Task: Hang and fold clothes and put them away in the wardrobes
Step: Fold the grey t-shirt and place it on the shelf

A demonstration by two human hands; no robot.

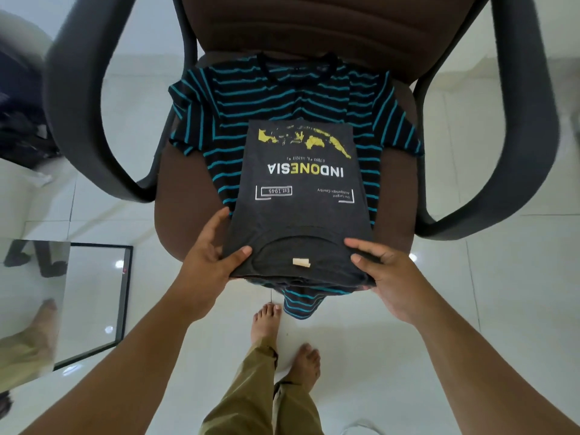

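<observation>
A folded dark grey T-shirt with a yellow map print and the word INDONESIA lies on top of a black shirt with teal stripes, which is spread over the seat of a brown chair. The grey shirt's collar end, with a small white label, faces me. My left hand grips the near left corner of the grey shirt, thumb on top. My right hand grips the near right corner, thumb on top and fingers under the fabric. A striped hem hangs off the seat's front edge.
The chair has dark grey curved armrests on both sides and a padded back. A mirror with a black frame leans at the left on the white tiled floor. My bare feet and olive trousers stand just below the seat.
</observation>
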